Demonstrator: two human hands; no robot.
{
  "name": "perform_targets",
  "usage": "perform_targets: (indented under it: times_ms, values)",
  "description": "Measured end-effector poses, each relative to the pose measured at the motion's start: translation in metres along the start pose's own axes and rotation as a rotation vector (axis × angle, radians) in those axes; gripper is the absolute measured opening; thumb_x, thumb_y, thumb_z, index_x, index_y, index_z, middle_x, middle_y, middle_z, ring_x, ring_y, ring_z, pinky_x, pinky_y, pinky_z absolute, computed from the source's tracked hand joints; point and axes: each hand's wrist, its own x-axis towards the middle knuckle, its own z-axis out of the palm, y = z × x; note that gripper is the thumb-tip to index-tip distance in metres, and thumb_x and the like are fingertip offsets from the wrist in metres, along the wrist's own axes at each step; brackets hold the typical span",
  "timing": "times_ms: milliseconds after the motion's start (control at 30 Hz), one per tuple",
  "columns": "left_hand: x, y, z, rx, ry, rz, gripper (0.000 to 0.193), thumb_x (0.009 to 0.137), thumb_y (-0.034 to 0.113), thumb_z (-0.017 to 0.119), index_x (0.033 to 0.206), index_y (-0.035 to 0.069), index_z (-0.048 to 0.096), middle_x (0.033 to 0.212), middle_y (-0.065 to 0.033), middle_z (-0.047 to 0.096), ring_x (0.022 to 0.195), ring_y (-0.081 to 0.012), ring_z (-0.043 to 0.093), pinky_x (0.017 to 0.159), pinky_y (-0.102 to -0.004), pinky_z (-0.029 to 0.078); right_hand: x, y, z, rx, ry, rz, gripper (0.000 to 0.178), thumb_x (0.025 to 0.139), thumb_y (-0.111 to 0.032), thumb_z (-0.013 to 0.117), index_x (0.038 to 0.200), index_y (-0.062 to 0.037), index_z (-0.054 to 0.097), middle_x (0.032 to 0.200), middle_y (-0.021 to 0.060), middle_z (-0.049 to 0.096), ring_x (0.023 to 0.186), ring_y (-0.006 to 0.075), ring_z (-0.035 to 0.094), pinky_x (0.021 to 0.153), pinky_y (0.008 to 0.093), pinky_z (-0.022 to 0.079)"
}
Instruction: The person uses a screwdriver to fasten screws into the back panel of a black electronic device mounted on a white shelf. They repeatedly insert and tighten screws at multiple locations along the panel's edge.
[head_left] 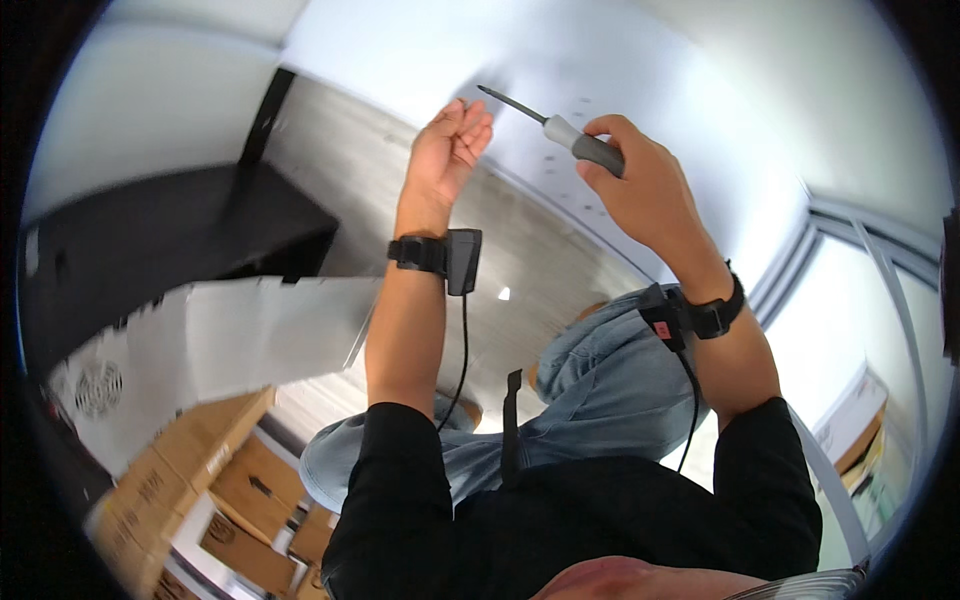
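My right hand (645,180) is closed around the grey handle of a screwdriver (598,150). Its dark shaft points up and to the left, and the tip sits just above and beyond my left fingertips. My left hand (452,150) is held palm up with the fingers loosely curled and apart. Nothing can be made out in it; anything tiny at the fingertips is too small to tell. Beyond both hands stretches a smooth white panel (400,50) with several small dark marks (550,170) near my right hand. A shadow falls on it beside the screwdriver tip.
A black box-like piece of furniture (170,220) stands at the left. Below it lie a white sheet with a round printed mark (250,325) and open cardboard boxes (170,480). Grey wood-look floor (350,150) shows between. A metal-framed glass partition (850,240) rises at the right.
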Motion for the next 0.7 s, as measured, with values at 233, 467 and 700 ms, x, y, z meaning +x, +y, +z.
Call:
perform_targets:
  times_ms: [233,467,700]
  values:
    - [-0.103,0.075,-0.073,-0.328,0.026,0.238,0.016,0.095,0.014,0.048,0.092,0.001,0.057,0.096,-0.012,0.062,0.089,-0.0215,0.062,0.082,-0.0316,0.054,-0.01,-0.091,0.063,0.059,-0.162,-0.296,0.026,0.079,-0.015,0.063,0.103,-0.0076,0.057,0.078,0.0098,0.063,0.065,0.0225,0.059,0.062,0.0332,0.045]
    - [-0.197,0.089,-0.107,-0.473,0.04,0.512,0.016,0.095,0.012,0.046,0.091,0.001,0.057,0.093,-0.0114,0.061,0.09,-0.0219,0.061,0.082,-0.0318,0.054,-0.042,-0.128,0.095,0.137,-0.365,-0.506,0.024,0.079,-0.011,0.063,0.101,-0.0075,0.058,0.074,0.0083,0.061,0.062,0.0192,0.056,0.059,0.0303,0.042]
    - [-0.238,0.072,-0.136,-0.356,0.075,0.671,0.012,0.094,0.01,0.048,0.094,0.001,0.056,0.094,-0.0112,0.06,0.091,-0.0221,0.061,0.082,-0.0285,0.055,-0.054,-0.13,0.116,0.184,-0.505,-0.539,0.024,0.079,-0.01,0.063,0.103,-0.0072,0.059,0.071,0.0042,0.054,0.061,0.0132,0.049,0.058,0.0274,0.039]
